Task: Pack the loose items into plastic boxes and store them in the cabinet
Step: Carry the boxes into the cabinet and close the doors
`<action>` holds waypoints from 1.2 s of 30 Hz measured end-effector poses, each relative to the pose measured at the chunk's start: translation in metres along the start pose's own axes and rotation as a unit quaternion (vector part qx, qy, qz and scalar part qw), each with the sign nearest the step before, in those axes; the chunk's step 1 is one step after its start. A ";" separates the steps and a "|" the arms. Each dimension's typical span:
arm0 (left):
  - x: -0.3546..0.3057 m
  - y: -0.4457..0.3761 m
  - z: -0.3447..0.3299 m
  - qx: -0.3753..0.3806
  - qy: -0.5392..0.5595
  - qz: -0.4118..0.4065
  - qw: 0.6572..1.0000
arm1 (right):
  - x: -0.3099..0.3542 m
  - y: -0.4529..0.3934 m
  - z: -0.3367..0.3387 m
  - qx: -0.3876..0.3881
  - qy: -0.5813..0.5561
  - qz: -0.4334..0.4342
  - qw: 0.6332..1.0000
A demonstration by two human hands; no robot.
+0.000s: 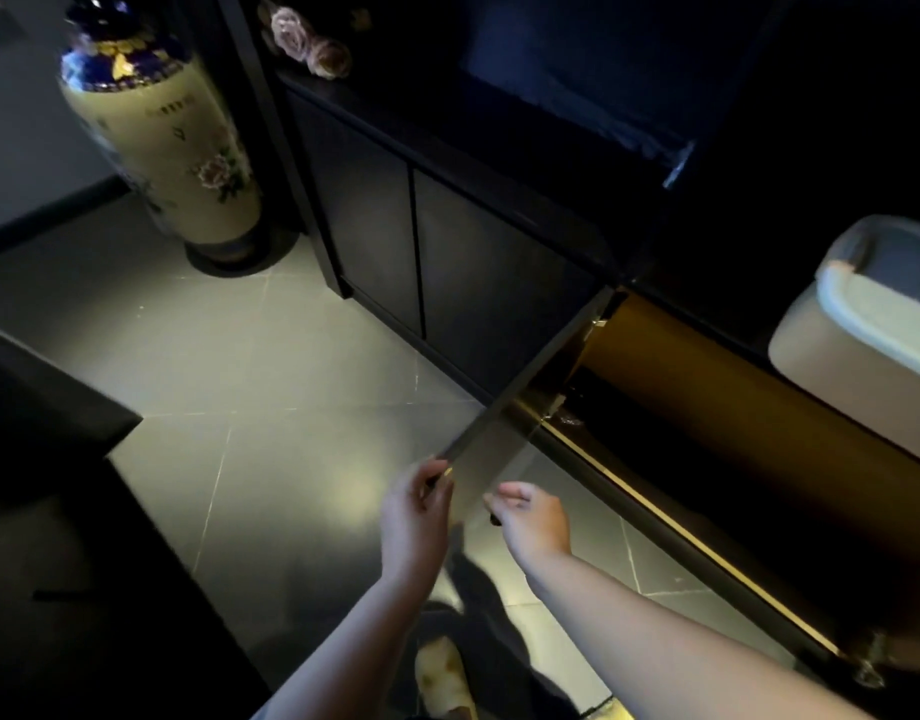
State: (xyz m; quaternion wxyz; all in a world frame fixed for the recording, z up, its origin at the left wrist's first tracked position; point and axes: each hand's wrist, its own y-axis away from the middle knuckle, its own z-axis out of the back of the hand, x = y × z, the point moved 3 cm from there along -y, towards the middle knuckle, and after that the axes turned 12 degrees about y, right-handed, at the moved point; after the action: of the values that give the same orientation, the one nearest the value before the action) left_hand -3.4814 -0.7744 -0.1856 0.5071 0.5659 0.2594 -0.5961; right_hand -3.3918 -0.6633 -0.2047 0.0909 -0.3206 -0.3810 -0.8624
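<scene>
A grey-white plastic box with its lid on stands on the dark cabinet top at the right edge. Below it a cabinet compartment stands open, its inside lit yellow. The cabinet door is swung out towards me and seen almost edge-on. My left hand grips the door's free top corner. My right hand holds the same free edge from the inner side, with its fingers curled. Nothing else is in either hand.
A tall cream floral vase stands on the tiled floor at the left. Shut dark cabinet doors run behind it, with fabric roses on top. A dark furniture edge juts in at the left. My slipper shows below.
</scene>
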 end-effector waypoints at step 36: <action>-0.235 -0.027 -0.398 0.246 -0.085 -0.271 0.927 | -0.111 -0.033 0.492 -0.371 -0.063 0.070 0.924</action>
State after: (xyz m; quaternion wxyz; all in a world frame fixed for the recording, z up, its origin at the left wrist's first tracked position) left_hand -3.3782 -0.3404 -0.0617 0.1907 0.5283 0.2041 -0.8018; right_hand -3.0803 -0.2981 -0.0457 0.0015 -0.4109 -0.0151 -0.9116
